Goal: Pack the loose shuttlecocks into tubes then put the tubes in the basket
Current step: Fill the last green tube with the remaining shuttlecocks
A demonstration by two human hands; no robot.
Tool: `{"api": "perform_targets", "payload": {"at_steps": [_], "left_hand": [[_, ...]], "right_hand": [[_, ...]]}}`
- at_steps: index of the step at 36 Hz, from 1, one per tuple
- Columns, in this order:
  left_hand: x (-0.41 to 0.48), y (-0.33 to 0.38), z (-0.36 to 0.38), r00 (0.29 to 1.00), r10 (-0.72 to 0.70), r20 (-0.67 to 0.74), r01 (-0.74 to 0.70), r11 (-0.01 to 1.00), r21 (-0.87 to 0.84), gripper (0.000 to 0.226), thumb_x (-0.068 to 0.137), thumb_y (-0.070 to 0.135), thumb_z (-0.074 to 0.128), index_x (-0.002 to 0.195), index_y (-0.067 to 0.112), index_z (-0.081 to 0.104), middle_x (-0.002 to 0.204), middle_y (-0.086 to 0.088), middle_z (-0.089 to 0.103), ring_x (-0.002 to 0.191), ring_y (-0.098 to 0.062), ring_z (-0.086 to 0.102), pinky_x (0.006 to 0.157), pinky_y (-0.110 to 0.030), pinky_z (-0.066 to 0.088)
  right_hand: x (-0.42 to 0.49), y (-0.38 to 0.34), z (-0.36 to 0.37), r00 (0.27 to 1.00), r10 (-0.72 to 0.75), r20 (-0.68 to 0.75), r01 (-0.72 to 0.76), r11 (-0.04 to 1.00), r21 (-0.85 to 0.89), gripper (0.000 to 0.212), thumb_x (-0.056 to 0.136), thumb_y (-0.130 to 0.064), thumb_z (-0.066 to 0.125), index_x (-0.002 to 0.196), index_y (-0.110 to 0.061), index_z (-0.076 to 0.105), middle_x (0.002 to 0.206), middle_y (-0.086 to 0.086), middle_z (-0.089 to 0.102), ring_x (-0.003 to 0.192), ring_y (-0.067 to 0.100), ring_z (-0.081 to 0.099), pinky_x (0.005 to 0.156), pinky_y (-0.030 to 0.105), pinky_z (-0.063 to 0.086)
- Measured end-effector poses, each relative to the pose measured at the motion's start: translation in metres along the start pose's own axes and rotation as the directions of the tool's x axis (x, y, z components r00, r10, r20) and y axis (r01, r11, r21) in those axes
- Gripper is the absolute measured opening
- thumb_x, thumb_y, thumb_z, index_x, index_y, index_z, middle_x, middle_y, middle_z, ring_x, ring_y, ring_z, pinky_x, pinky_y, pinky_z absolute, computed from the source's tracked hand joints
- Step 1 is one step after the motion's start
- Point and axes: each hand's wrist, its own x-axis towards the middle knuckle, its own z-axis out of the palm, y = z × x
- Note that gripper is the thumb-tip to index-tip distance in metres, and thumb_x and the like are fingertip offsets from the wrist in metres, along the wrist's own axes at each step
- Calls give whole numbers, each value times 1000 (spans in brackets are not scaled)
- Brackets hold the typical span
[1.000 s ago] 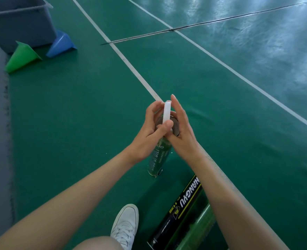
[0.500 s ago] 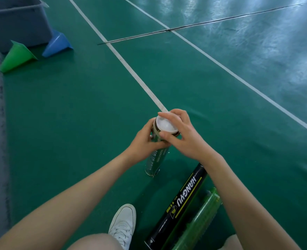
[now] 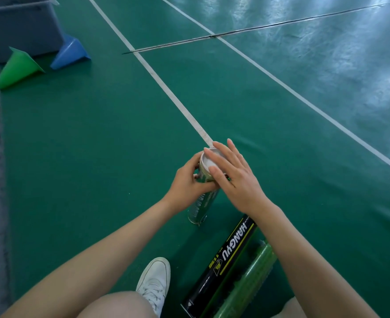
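Observation:
A green shuttlecock tube (image 3: 200,206) stands on its end on the court floor, tilted toward me. My left hand (image 3: 186,185) grips its upper part from the left. A white cap (image 3: 209,158) sits on the tube's top, and my right hand (image 3: 232,174) lies flat over it with straight fingers pressing down. Near my right forearm a black tube (image 3: 221,265) with yellow lettering lies on the floor, and a clear green tube (image 3: 249,283) lies beside it. No loose shuttlecock shows.
A grey-blue basket (image 3: 22,26) stands at the far left. A green cone (image 3: 15,67) and a blue cone (image 3: 69,52) lie on their sides in front of it. My white shoe (image 3: 154,284) and knee are at the bottom. White court lines cross the green floor.
The white cap, held on edge above the tube a second ago, now sits on the tube's mouth. My right hand went from pinching it to lying flat on top.

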Motion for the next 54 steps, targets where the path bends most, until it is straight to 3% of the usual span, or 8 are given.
{"api": "perform_targets", "payload": {"at_steps": [5,11,16,20,24,30,38,54], "left_hand": [[2,3,1,997,-68,36,70,996,-54,59,72,12,71,126,29,51,114,7,65,104,-9,63,84,-21,50],[6,18,2,982,-123,142,161,939,-303,35,92,13,38,124,10,51,101,1,66,84,-2,61,68,-13,47],[9,16,6,971,-194,142,218,958,-186,35,97,24,35,131,19,41,105,-2,59,81,1,60,71,-14,49],[10,14,4,970,-192,148,220,953,-210,43,85,29,40,127,23,43,107,2,60,87,2,60,75,-14,49],[10,13,7,975,-199,103,220,936,-275,39,81,27,40,119,23,47,101,2,60,82,0,60,73,-17,49],[11,18,9,958,-278,65,283,895,-344,38,84,23,45,121,15,48,101,-8,63,80,-11,60,71,-25,49],[15,23,21,950,-311,-16,262,827,-498,29,95,13,49,122,4,47,100,-15,64,85,-23,64,74,-29,54],[14,21,26,955,-291,-57,209,796,-568,20,94,6,48,114,7,48,85,-8,63,70,-16,63,63,-24,53]], "right_hand": [[3,0,-3,998,45,44,-47,998,44,44,98,-54,32,141,-47,39,155,-23,21,146,-2,2,119,41,17],[8,-3,4,993,116,35,-118,867,485,34,100,-39,33,126,-42,55,145,-27,34,136,-4,30,115,31,26],[7,-6,9,982,185,-37,-123,774,621,39,95,-28,40,133,-36,43,145,-17,35,135,-4,30,114,20,26],[6,-13,10,954,299,-6,-179,585,791,30,103,-18,40,126,-34,53,132,3,52,105,1,55,86,14,45],[11,-23,14,884,463,-58,-171,437,883,26,102,-18,43,105,-24,68,111,1,65,85,2,62,70,14,49],[18,-24,15,811,573,120,-253,157,955,26,100,-17,48,124,-24,54,102,3,66,69,5,67,59,20,52],[18,-26,9,812,510,284,-267,-109,958,27,98,-19,52,121,-6,58,88,6,73,76,13,70,65,24,56],[22,-30,14,771,607,190,-180,-78,981,13,98,-5,48,108,-5,57,92,11,66,69,15,68,58,25,55]]}}
